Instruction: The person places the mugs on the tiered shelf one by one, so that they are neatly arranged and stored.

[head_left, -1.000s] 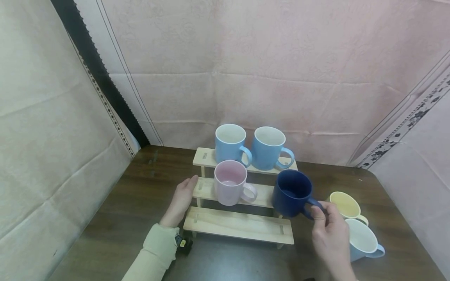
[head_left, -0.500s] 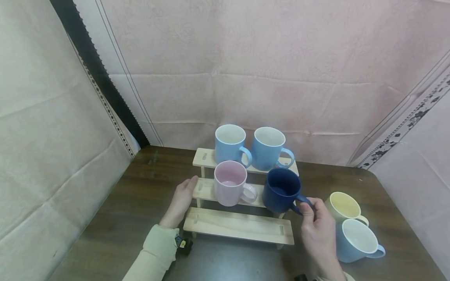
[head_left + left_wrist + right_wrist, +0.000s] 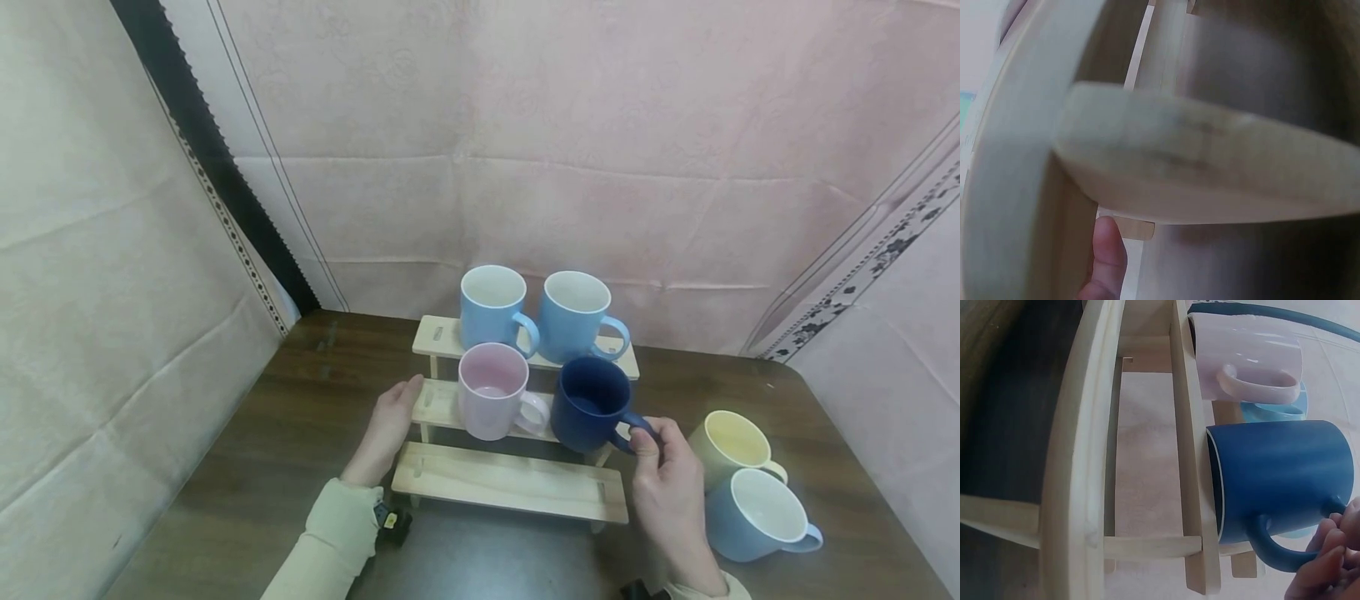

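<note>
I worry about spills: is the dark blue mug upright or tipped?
Upright: the dark blue mug shows its open mouth facing up, like the pink mug on the middle shelf.

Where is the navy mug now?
In the head view, the navy mug is right of the pink mug, at the middle shelf, in the right hand.

Dark blue mug (image 3: 590,406) is held upright, handle (image 3: 1266,544) rightward, at the right of the middle tier of a pale wooden three-tier rack (image 3: 510,483) on the bench (image 3: 480,567).
</note>
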The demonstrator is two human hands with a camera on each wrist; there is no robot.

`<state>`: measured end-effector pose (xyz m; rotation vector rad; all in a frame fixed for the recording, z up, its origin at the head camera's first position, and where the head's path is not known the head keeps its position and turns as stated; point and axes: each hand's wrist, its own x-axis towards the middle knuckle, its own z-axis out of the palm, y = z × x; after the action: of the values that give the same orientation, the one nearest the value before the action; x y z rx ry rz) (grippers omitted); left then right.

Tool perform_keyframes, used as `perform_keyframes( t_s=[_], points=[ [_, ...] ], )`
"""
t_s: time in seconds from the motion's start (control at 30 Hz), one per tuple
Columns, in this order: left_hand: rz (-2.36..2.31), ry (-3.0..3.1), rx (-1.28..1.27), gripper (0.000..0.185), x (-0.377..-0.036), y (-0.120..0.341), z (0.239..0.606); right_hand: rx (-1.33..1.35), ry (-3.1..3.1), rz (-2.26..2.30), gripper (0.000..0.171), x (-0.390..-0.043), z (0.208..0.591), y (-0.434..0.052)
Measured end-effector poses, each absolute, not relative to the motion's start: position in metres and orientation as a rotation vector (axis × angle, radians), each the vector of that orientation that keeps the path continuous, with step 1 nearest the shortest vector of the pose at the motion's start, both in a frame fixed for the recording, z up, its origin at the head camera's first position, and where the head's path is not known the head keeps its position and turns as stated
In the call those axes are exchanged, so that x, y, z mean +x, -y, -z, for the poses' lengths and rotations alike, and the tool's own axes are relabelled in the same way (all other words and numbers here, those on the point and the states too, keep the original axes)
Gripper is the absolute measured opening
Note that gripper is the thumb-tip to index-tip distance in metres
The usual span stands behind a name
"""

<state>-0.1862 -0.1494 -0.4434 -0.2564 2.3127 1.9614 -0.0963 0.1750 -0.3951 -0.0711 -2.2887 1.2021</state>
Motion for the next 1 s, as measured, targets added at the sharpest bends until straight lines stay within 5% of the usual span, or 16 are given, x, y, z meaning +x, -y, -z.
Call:
perform_keyframes(
  t_s=[0.63, 1.0],
  points=[
    [-1.967, -2.327, -0.249, 0.066, -0.1879, 0.1487, 0.4409, -0.029, 2.286, -1.226, 0.006, -0.1012, 0.3954, -0.171],
    [-1.94, -2.313, -0.265, 0.08, -0.1862, 0.1496, 0.441, -0.039, 2.331, -1.231, 0.01, -0.1033, 0.3948, -0.1732]
  ],
)
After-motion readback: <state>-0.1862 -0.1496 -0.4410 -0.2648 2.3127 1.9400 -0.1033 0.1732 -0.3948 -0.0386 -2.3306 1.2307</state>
